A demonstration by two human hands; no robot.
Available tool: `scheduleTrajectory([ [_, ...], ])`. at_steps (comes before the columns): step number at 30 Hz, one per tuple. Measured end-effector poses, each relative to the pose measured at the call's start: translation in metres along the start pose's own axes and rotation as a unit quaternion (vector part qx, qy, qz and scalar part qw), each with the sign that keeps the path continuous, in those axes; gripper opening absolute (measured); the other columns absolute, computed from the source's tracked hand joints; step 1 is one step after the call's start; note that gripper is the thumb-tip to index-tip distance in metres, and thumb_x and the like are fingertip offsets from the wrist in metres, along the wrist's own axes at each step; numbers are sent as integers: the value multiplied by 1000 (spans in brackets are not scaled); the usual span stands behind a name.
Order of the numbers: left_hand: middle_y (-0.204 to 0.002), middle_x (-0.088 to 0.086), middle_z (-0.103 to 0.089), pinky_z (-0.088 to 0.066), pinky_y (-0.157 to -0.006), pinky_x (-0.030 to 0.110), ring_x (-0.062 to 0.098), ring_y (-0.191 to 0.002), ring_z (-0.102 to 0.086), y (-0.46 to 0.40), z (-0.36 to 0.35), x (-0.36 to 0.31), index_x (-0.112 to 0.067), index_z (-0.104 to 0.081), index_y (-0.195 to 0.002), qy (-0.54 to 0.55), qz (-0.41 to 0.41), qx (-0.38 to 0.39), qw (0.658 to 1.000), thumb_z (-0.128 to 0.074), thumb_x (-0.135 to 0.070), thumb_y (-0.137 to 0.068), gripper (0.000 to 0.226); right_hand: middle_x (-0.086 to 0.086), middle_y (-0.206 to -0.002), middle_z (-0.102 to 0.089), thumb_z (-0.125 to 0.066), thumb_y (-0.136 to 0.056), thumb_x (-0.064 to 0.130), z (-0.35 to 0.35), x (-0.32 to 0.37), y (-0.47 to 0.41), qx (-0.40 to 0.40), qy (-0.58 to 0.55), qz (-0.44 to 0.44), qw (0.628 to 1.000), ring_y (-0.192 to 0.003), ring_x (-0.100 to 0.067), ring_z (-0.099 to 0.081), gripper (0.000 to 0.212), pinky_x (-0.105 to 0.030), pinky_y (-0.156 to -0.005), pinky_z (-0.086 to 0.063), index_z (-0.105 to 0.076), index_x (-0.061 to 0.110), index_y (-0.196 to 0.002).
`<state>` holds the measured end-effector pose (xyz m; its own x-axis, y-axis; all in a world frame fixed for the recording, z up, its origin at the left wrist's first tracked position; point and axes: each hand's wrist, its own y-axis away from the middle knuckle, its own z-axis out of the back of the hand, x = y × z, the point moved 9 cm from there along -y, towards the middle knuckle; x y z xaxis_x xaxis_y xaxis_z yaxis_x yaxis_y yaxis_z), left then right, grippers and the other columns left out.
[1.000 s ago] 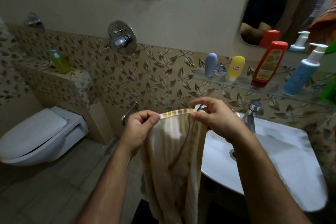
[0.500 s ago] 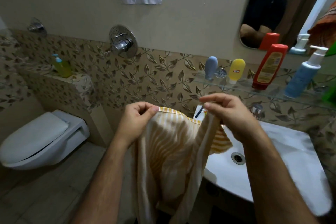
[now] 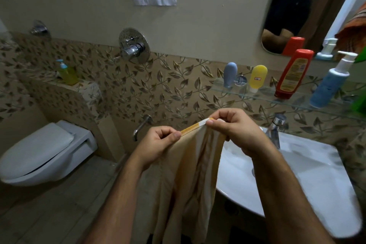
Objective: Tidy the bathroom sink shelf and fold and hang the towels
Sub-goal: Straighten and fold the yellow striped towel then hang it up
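Observation:
A cream towel with yellow stripes [image 3: 190, 180] hangs down in front of me, left of the white sink [image 3: 309, 180]. My left hand [image 3: 158, 142] pinches its top edge at one corner. My right hand [image 3: 233, 127] pinches the same edge a short way to the right and slightly higher, so the hem is stretched taut between them. Behind, a glass shelf [image 3: 265, 97] on the wall carries a grey-blue tube [image 3: 230, 74], a yellow tube [image 3: 257, 77], a red bottle [image 3: 293, 74] and a blue pump bottle [image 3: 329, 83].
A chrome tap [image 3: 276, 128] stands at the back of the sink. A white toilet [image 3: 43, 152] sits at the left, with a yellow-green soap bottle [image 3: 66, 73] on the ledge above it. A wall mixer [image 3: 133, 45], a spout [image 3: 141, 128] and a mirror [image 3: 309, 8] are on the wall.
The loose flap of towel that hung over the sink has dropped into line. Both hands have drawn closer and the top edge is now pulled straight between them.

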<state>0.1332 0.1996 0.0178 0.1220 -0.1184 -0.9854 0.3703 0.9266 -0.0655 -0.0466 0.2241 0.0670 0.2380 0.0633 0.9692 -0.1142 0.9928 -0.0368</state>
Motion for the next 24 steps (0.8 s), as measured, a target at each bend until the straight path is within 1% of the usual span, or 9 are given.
scheduleTrajectory([
  [3, -66, -9, -67, -45, -61, 16, 0, -64, -59, -2, 12, -7, -26, -75, -67, 27, -34, -52, 998, -70, -28, -78, 13, -5, -72, -63, -64, -92, 12, 11, -6, 0, -28, 25, -24, 999, -61, -15, -60, 11, -24, -49, -49, -68, 2, -92],
  [5, -69, -6, -70, -48, -64, 16, 2, -67, -62, -7, 9, -25, -23, -76, -69, 27, -68, -51, 996, -69, -23, -79, 12, -9, -85, -66, -66, -91, 13, 9, -12, 1, -20, 61, -49, 997, -72, -25, -67, 19, -32, -54, -54, -66, 14, -111],
  [7, -73, -2, -72, -50, -66, 19, 6, -71, -64, -12, 1, -40, -20, -76, -75, 9, -87, -29, 996, -69, -21, -82, 10, -16, -84, -60, -67, -90, 10, 2, -12, 4, 18, 24, -54, 998, -72, -23, -66, 42, -26, -52, -52, -56, 27, -127],
  [9, -78, 0, -73, -51, -70, 21, 8, -76, -65, -17, -8, -50, -17, -76, -80, -24, -100, -1, 995, -69, -18, -86, 9, -16, -84, -61, -65, -90, 6, -7, -5, 5, 52, -44, -33, 997, -70, -16, -67, 47, -19, -52, -49, -55, 25, -131],
  [11, -81, 0, -74, -50, -71, 20, 8, -78, -67, -20, -19, -57, -19, -76, -83, -59, -115, 27, 991, -68, -17, -88, 9, -3, -85, -70, -64, -91, 5, -13, -2, 5, 70, -49, -17, 996, -68, -7, -68, 35, -14, -51, -46, -62, 15, -124],
  [14, -79, -2, -73, -48, -70, 18, 5, -76, -65, -22, -26, -60, -18, -75, -83, -63, -122, 35, 990, -68, -17, -88, 9, 8, -64, -62, -65, -91, 10, -9, -4, 3, 52, -11, -6, 999, -51, -2, -53, 8, -14, -45, -37, -66, 4, -95],
  [18, -73, -9, -69, -45, -65, 17, 1, -73, -60, -20, -20, -47, -28, -74, -76, -46, -90, 33, 994, -68, -38, -83, 13, 1, -61, -54, -64, -89, 11, 7, 1, 8, 41, -42, 6, 998, -51, -6, -45, 9, -17, -45, -33, -62, 9, -81],
  [21, -71, -9, -67, -46, -62, 18, 1, -69, -59, -15, -22, -30, -29, -74, -74, -17, -52, 49, 997, -69, -36, -85, 14, -11, -69, -52, -65, -86, 16, 13, 3, 9, 25, -89, 9, 996, -57, -13, -46, 10, -21, -50, -35, -61, 8, -81],
  [24, -69, -9, -67, -46, -62, 18, 1, -68, -60, -13, -15, -25, -30, -74, -70, 2, -53, 4, 999, -67, -28, -85, 17, -6, -68, -55, -67, -85, 16, 22, 2, 8, -6, -107, 0, 994, -56, -10, -51, 10, -20, -49, -40, -62, 7, -83],
])
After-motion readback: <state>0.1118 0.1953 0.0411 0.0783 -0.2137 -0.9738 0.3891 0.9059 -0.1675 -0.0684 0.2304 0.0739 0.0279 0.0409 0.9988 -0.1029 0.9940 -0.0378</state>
